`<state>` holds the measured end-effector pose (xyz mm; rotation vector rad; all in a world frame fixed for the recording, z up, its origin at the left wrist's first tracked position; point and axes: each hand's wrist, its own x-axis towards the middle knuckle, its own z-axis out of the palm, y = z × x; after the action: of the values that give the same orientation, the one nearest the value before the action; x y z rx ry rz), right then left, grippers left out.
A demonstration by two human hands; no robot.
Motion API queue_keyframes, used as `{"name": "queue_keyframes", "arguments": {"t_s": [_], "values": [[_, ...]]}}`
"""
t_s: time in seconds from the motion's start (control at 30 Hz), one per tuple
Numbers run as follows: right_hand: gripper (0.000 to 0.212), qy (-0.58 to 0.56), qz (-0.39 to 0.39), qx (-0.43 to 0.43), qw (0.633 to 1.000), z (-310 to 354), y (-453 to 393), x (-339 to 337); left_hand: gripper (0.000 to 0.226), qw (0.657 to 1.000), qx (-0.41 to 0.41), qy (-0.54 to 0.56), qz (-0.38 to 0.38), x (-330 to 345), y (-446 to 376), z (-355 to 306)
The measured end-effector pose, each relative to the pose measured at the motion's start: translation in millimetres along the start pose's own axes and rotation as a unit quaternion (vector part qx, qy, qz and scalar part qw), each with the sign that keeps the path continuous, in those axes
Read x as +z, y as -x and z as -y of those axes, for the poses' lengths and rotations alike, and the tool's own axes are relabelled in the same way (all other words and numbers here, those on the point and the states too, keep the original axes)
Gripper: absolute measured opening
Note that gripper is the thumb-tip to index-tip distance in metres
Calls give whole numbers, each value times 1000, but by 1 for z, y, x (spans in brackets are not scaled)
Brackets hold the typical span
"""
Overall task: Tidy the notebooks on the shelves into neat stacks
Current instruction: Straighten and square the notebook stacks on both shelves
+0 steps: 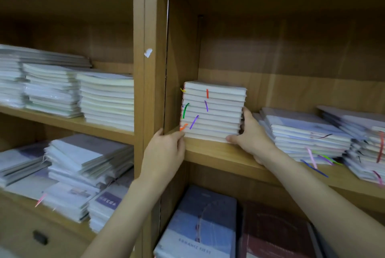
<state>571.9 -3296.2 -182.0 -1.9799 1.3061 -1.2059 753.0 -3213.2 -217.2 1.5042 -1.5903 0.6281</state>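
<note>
Between L grip [164, 151] & R grip [250, 135]: notebook stack [212, 112], touching both.

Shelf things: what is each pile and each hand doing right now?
Held stack: upright, squared, on the shelf.
Left hand: touches its lower left corner.
Right hand: grips its right side.
Sloping pile: uneven, ribbons hanging out.
Lower-left piles: messy, askew.
Upper-left stacks: fairly neat.

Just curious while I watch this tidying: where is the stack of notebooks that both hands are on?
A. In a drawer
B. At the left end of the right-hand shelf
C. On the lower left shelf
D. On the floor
B: the left hand and right hand flank the stack of notebooks, which stands on the right-hand shelf against its left wall.
</note>
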Motion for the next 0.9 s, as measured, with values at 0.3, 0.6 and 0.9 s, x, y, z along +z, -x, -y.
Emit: {"name": "queue_keyframes", "arguments": {"t_s": [0.3,0.6,0.9], "values": [[86,61,-3,-18,998,13,6,4,47,989,33,3,141,15,-7,12],[81,133,-21,-43,990,19,-5,19,62,960,-15,-17,280,10,-30,13],[89,116,23,12,993,9,-9,18,53,970,19,-29,241,14,-20,15]]}}
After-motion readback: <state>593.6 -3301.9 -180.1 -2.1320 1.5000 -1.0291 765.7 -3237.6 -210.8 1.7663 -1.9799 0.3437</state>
